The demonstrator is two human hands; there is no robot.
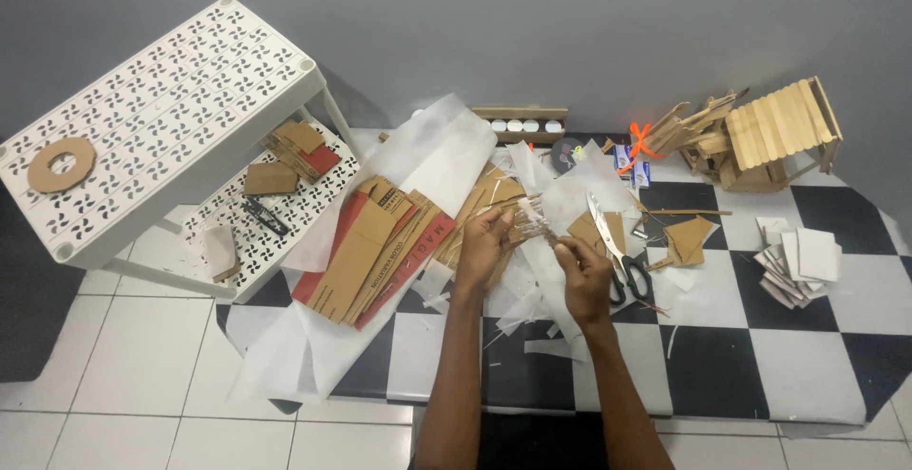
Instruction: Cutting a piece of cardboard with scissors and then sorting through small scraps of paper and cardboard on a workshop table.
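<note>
Head view: left hand (482, 242) and right hand (581, 275) both pinching a small stick bundle (534, 220) — craft-stick house (774, 137) built, scissors (617, 251) idle, cardboard scraps (380, 242) uncut.

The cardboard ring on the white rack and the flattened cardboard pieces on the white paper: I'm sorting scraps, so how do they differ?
The cardboard ring is one small round piece with a hole, lying alone on the white rack. The flattened cardboard pieces are long, folded, overlapping strips, partly red and printed, while the ring is plain brown. The left hand is near the pieces, far from the ring. Both lie flat.
</note>
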